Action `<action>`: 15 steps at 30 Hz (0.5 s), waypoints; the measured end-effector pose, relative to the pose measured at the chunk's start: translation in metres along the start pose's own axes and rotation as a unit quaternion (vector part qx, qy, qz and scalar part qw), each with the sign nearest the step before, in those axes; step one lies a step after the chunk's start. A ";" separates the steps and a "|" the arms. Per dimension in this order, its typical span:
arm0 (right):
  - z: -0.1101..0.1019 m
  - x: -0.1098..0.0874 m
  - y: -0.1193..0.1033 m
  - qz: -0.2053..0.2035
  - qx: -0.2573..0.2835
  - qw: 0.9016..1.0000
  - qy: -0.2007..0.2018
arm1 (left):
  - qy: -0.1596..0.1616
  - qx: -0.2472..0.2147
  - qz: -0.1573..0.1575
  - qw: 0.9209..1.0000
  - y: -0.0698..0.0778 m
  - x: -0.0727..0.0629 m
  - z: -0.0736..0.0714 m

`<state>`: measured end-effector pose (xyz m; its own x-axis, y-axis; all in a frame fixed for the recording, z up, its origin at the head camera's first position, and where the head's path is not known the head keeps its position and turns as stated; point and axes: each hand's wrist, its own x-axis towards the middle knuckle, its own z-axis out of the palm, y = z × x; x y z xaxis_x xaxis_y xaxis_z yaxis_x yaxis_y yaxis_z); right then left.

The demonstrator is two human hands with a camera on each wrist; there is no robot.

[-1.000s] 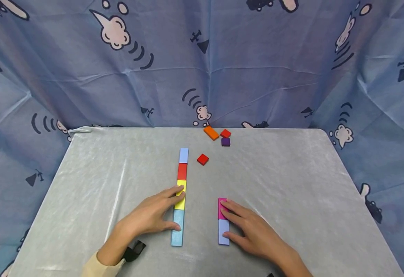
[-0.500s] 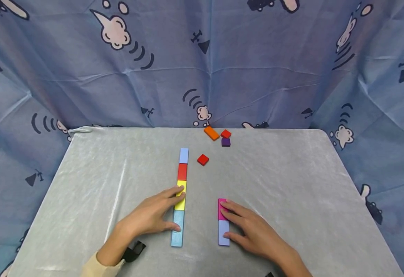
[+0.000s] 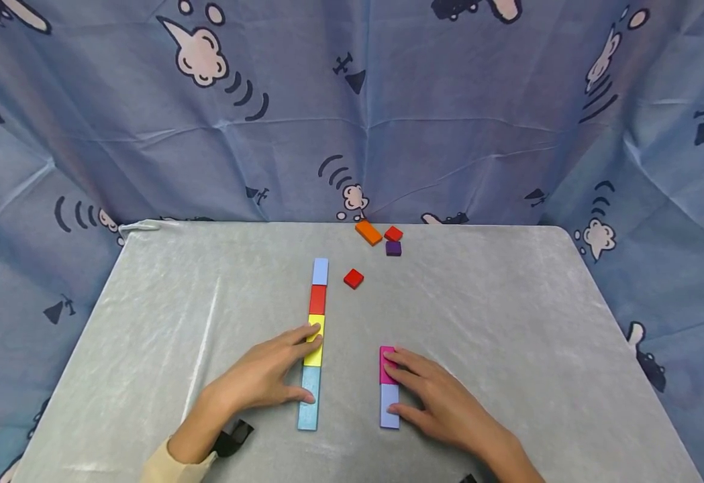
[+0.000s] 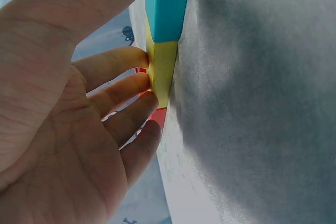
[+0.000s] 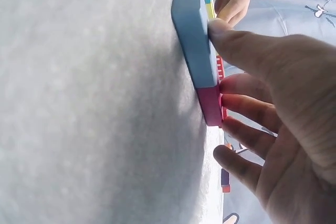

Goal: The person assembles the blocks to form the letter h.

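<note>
In the head view, flat blocks form a straight row: a light blue block farthest, then a red block, a yellow block and a teal block nearest. My left hand rests fingertips on the yellow block and its thumb on the teal one, fingers spread. To the right lies a shorter row, a pink block ahead of a periwinkle block. My right hand touches the pink block with its fingertips and the periwinkle one with its thumb, fingers extended in the right wrist view.
A red block lies alone right of the long row. Near the table's back edge are an orange block, a smaller red block and a dark purple block. A patterned blue curtain surrounds the grey tabletop.
</note>
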<state>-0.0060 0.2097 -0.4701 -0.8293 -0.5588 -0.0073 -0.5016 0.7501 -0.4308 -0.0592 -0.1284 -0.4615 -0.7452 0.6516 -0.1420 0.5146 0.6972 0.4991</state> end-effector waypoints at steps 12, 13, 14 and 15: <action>-0.004 0.008 0.002 -0.007 0.004 0.999 0.036 | -0.001 -0.005 -0.003 1.000 -0.001 0.000 0.000; -0.006 0.009 0.003 -0.004 0.007 0.999 0.034 | -0.001 -0.005 -0.003 1.000 -0.002 0.000 0.000; -0.007 0.011 0.003 -0.001 0.008 1.000 0.030 | 0.000 -0.005 -0.003 1.000 -0.002 0.000 0.000; -0.008 0.012 0.004 0.002 0.012 1.000 0.026 | 0.000 -0.004 -0.002 1.000 -0.002 0.000 0.000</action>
<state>-0.0198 0.2083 -0.4647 -0.8437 -0.5354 0.0379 -0.4922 0.7436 -0.4526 -0.0599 -0.1296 -0.4627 -0.7474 0.6486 -0.1438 0.5077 0.6973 0.5059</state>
